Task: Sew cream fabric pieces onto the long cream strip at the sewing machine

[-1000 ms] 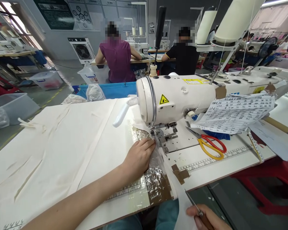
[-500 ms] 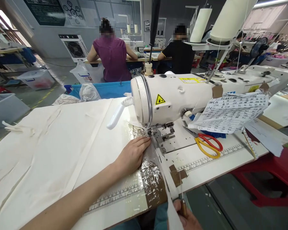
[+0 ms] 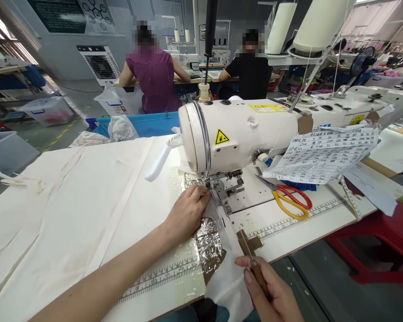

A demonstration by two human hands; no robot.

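Observation:
Close to the needle area of the white sewing machine (image 3: 238, 129), my left hand (image 3: 188, 212) rests with bent, closed fingers on a strip of white fabric (image 3: 228, 286). The fabric runs from under the machine toward me and hangs over the table's front edge. Its part under the fingers is hidden. My right hand (image 3: 273, 290) grips the brown wooden handle of an awl (image 3: 260, 275), lower right of the fabric. The awl's thin metal tip points up and away from me, over brown tape (image 3: 253, 243) on the tabletop.
Scissors (image 3: 293, 201) with red and yellow handles lie right of the needle plate. A handwritten sheet (image 3: 325, 154) leans by the machine. Large white cloth (image 3: 77, 214) covers the left tabletop. Thread cones (image 3: 314, 29) stand above. Two people sit at machines ahead. A red stool (image 3: 379, 250) is at right.
My right hand has risen and moved right, bringing the awl fully into view and leaving the fabric, which now spreads wider at the edge. My left fingers have bent more near the needle.

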